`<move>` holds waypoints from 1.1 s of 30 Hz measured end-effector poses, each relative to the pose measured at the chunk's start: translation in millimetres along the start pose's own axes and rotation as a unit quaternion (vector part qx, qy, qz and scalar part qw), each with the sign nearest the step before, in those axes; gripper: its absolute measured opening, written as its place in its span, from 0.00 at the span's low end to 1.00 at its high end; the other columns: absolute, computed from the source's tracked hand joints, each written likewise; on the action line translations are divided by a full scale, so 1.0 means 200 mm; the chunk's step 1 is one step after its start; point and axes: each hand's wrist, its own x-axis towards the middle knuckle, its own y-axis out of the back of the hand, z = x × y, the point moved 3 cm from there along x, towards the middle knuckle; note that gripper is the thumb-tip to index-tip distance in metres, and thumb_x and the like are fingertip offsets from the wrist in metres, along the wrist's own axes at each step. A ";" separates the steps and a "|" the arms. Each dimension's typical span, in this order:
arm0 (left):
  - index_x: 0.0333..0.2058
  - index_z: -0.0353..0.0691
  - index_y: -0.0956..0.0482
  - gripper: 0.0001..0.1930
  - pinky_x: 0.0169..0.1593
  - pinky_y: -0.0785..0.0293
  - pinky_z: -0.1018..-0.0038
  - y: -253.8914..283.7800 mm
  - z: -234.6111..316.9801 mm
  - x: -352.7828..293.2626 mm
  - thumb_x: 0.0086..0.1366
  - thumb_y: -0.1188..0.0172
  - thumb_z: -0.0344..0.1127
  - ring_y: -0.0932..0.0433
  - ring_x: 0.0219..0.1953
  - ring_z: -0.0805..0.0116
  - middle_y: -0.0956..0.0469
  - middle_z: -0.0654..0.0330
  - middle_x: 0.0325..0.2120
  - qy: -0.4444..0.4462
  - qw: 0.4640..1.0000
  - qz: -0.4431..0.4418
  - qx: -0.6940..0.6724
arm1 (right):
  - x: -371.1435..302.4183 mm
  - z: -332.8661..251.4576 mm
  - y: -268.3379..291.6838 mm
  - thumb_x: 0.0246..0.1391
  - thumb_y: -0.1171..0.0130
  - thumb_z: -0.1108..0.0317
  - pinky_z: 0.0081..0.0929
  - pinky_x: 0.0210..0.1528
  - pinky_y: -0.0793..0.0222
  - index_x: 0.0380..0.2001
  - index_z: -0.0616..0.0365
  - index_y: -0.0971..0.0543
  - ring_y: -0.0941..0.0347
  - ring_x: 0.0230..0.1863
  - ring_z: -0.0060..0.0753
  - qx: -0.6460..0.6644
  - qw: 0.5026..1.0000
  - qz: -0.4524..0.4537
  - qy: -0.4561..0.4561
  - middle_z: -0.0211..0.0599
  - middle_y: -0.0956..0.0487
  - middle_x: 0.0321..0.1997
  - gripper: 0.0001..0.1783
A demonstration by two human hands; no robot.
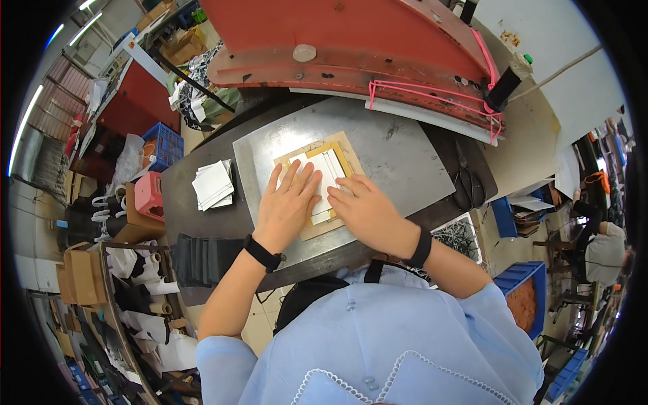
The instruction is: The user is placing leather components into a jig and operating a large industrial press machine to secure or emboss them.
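Observation:
White flat pieces [324,167] lie in front of me on a tan board [349,145] with a yellow edge or frame [337,150]. Beneath the board is a grey metal plate [412,172]. My left hand [285,210] rests on the left side of the white pieces, fingers stretched out and a little apart. From the right, my right hand [368,210] lays its extended fingers on their right edge. Neither hand is wrapped round anything. The palms and fingers cover part of the pieces and the board's lower portion.
A red machine beam [351,44] with pink cord [418,88] spans the far side. White pieces are stacked [214,187] at left, above folded dark fabric [202,260]. Black scissors [467,183] lie right. Blue crates [538,297] stand around; another person [604,260] sits far right.

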 end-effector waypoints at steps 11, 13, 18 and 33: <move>0.58 0.37 0.27 0.21 0.68 0.41 0.62 0.24 -0.05 -0.36 0.68 0.42 0.32 0.36 0.67 0.50 0.34 0.48 0.65 0.239 0.896 0.131 -0.351 | -0.34 1.10 0.96 0.59 0.34 0.55 0.33 0.66 0.40 0.65 0.69 0.37 0.32 0.63 0.39 0.151 0.799 0.456 -0.363 0.50 0.29 0.63 0.40; 0.55 0.37 0.23 0.17 0.67 0.40 0.65 0.28 -0.01 -0.43 0.67 0.42 0.31 0.34 0.66 0.52 0.33 0.50 0.65 0.231 0.890 0.084 -0.384 | -0.32 1.24 0.96 0.58 0.32 0.60 0.28 0.60 0.35 0.60 0.67 0.32 0.28 0.53 0.31 0.333 0.797 0.380 -0.330 0.44 0.25 0.56 0.33; 0.48 0.37 0.20 0.12 0.54 0.26 0.69 0.36 0.12 -0.53 0.66 0.40 0.28 0.20 0.51 0.57 0.20 0.53 0.52 0.216 0.856 0.041 -0.468 | -0.30 1.30 0.87 0.55 0.31 0.68 0.26 0.52 0.32 0.54 0.64 0.30 0.28 0.45 0.27 0.284 0.784 0.430 -0.347 0.36 0.24 0.48 0.27; 0.51 0.39 0.21 0.15 0.40 0.21 0.66 0.48 0.44 -0.24 0.65 0.37 0.33 0.18 0.37 0.53 0.17 0.53 0.38 -0.011 0.851 0.104 -0.515 | -0.42 0.26 0.76 0.65 0.44 0.67 0.32 0.65 0.41 0.66 0.70 0.40 0.33 0.59 0.34 0.241 0.874 0.294 -0.302 0.46 0.30 0.60 0.31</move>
